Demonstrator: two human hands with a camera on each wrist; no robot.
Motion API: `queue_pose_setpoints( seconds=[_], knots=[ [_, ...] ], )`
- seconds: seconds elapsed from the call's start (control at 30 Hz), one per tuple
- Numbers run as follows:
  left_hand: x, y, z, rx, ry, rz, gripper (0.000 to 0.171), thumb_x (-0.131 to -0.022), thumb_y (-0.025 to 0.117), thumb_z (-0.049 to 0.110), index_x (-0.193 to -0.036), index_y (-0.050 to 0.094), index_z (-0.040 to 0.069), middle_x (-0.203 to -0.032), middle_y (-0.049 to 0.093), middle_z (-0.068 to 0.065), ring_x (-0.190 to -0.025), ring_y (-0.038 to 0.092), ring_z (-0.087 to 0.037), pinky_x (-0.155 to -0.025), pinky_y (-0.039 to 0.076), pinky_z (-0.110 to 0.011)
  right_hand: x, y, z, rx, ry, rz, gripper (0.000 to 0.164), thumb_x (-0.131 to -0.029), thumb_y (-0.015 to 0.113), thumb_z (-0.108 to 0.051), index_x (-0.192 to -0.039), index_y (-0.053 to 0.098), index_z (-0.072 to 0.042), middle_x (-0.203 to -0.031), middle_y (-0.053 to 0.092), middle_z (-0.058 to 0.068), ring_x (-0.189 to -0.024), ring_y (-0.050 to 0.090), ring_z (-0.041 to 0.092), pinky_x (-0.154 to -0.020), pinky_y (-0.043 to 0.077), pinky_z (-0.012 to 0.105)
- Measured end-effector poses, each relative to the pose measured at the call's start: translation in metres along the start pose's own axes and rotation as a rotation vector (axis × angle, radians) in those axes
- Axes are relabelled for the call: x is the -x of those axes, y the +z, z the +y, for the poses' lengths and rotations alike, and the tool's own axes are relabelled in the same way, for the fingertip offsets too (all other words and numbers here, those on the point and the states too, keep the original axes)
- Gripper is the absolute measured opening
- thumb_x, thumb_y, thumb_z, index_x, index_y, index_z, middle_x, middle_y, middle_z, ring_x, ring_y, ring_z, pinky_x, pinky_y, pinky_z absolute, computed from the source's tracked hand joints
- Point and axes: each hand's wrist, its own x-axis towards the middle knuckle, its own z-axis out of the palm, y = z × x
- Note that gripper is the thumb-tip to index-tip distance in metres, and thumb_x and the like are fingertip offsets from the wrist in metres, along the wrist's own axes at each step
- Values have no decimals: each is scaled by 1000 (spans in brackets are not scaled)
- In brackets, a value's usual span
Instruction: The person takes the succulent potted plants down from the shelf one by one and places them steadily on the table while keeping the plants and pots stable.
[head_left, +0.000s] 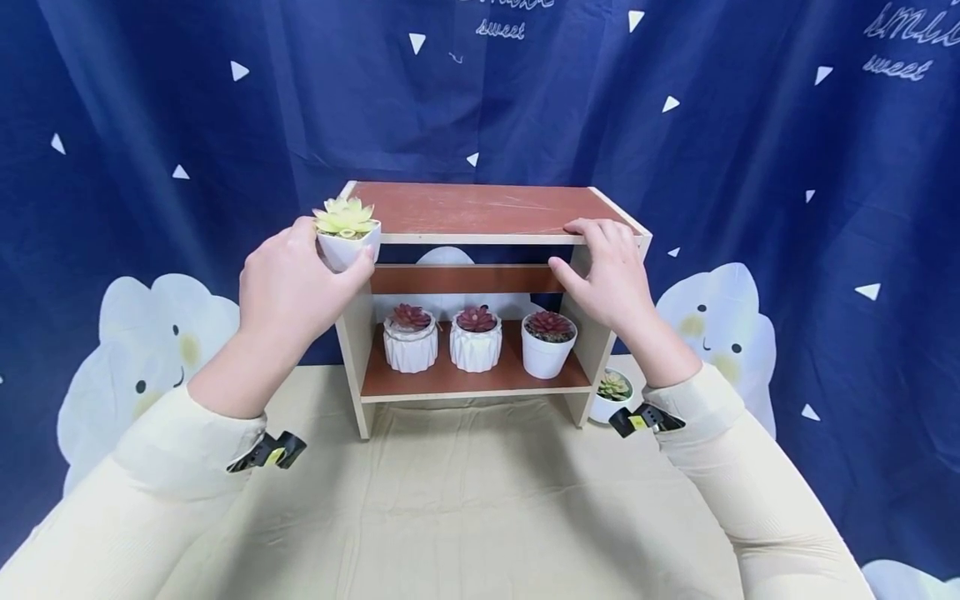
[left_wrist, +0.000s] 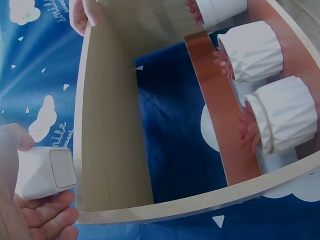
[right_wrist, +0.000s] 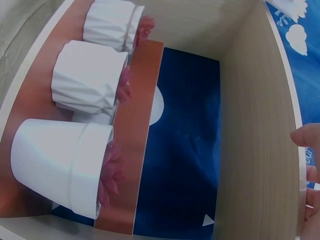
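My left hand (head_left: 288,279) grips a small white angular pot with a pale green succulent (head_left: 345,223), at the front left corner of the shelf's top board. The pot's flat base (left_wrist: 63,168) faces the left wrist camera, close to the board's front edge. My right hand (head_left: 609,271) touches the front right of the red-brown top board (head_left: 465,208), fingers lying over it and thumb lower at the front. Inside the two-level shelf, three white pots with dark red succulents stand in a row: two faceted ones (head_left: 410,348) (head_left: 476,346) and a smooth tapered one (head_left: 547,353).
Another white pot with a green succulent (head_left: 613,392) stands outside the shelf's right side panel (head_left: 588,375), partly behind the right forearm. The shelf stands on a beige cloth (head_left: 465,500). Behind it hangs a dark blue curtain (head_left: 540,108) with clouds and triangles.
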Motion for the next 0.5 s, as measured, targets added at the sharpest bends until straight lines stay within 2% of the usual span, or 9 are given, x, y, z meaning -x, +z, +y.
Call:
queue_pose_setpoints(
  seconds=[0.1, 0.3, 0.5],
  knots=[
    [3, 1, -2, 5, 4, 0, 66, -87, 58, 60, -109, 61, -2, -91, 65, -21, -82, 60, -41, -63, 44, -53, 0, 0, 0, -4, 0, 3, 48, -92, 68, -35, -131, 59, -8, -128, 57, 17, -127, 42, 38, -109, 29, 51],
    [9, 4, -8, 4, 17, 25, 60, -86, 59, 58, -99, 61, -1, -81, 62, -19, -75, 59, -40, -59, 42, -52, 1, 1, -1, -8, 6, -4, 48, -93, 68, -35, -131, 58, -8, -129, 57, 17, -128, 42, 37, -110, 28, 51],
    [13, 3, -12, 9, 23, 25, 61, -87, 60, 57, -102, 61, -1, -81, 62, -19, -75, 59, -39, -58, 41, -51, 1, 0, -1, -3, 2, -1, 48, -93, 68, -35, -131, 58, -7, -128, 57, 17, -128, 42, 37, -110, 29, 50]
  ],
)
